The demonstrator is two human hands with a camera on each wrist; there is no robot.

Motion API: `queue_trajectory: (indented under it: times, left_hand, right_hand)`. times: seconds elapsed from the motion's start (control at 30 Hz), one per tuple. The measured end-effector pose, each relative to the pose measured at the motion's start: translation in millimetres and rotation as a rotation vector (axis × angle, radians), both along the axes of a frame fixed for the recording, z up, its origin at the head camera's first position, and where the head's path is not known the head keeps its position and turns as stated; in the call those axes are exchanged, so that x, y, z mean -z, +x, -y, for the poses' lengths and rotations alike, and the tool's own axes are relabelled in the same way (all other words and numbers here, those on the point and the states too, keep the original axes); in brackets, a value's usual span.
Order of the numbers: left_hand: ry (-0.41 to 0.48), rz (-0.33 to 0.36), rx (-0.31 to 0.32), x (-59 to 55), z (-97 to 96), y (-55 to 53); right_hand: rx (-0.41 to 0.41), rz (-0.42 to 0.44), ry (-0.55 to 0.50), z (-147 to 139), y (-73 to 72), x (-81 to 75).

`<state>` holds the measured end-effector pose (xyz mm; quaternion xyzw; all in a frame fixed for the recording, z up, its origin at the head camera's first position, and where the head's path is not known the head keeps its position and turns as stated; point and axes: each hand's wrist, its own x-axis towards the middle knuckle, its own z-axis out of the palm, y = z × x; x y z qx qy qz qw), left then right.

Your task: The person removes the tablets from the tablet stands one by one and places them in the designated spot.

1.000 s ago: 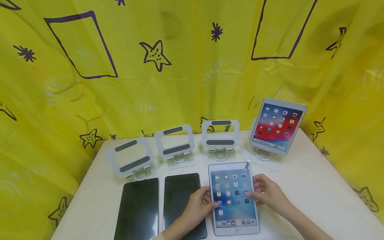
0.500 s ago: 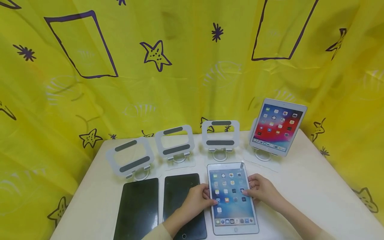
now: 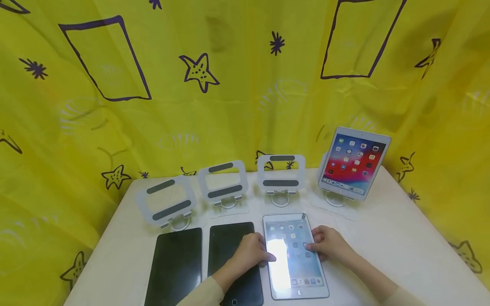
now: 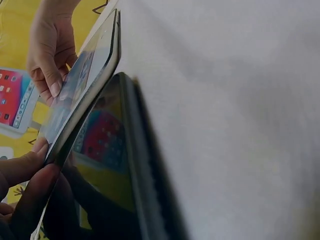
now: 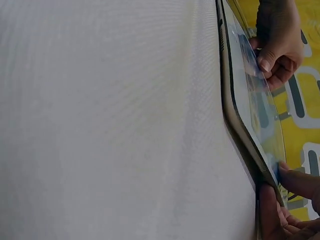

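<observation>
A white tablet (image 3: 300, 265) with rows of app icons lies face up in front of me in the head view, a small dark tag at its top right corner. My left hand (image 3: 250, 250) grips its left edge, thumb on the glass. On the opposite edge, my right hand (image 3: 332, 244) pinches the frame the same way. The left wrist view has my left thumb and fingers (image 4: 37, 172) around the rim of the tablet (image 4: 95, 80), close above a dark tablet. Seen from the right wrist, fingers (image 5: 270, 215) reach under the tablet's edge.
Two black-screened tablets, one farther left (image 3: 176, 259) and one under my left forearm (image 3: 229, 238), lie on the white table (image 3: 386, 238). Behind are three bare stands: left (image 3: 168, 210), middle (image 3: 225, 191) and right (image 3: 281, 183). Another white tablet (image 3: 354, 163) leans on a fourth stand.
The tablet has shifted left, its top edge now lower in the head view, both hands keeping hold. Bright glare now covers the left part of its screen.
</observation>
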<state>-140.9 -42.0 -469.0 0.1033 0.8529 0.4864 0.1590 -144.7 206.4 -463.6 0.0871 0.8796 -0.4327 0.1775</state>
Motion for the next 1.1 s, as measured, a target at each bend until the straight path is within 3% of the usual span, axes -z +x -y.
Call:
queue_trajectory:
  times: [0.23, 0.4, 0.57, 0.83, 1.1]
  left_hand:
    - [-0.023, 0.075, -0.067, 3.1, -4.4, -7.0]
    - [-0.009, 0.081, -0.055, 2.3, -4.2, -8.4]
    - [0.013, 0.027, -0.041, 3.2, -1.3, -8.5]
    - [0.051, -0.031, -0.101, 1.6, -4.9, -13.0]
    - [0.128, -0.08, -0.093, 0.1, -24.6, -22.7]
  right_hand:
    - [-0.005, 0.008, 0.004, 5.7, -5.6, -7.2]
    - [-0.026, -0.008, 0.067, 5.9, -8.1, -12.0]
    - [-0.02, -0.016, 0.103, 2.2, -7.8, -10.7]
    - [0.025, 0.039, 0.022, -9.1, -5.2, -10.5]
    - [0.068, -0.033, -0.029, -22.1, -2.3, -14.7]
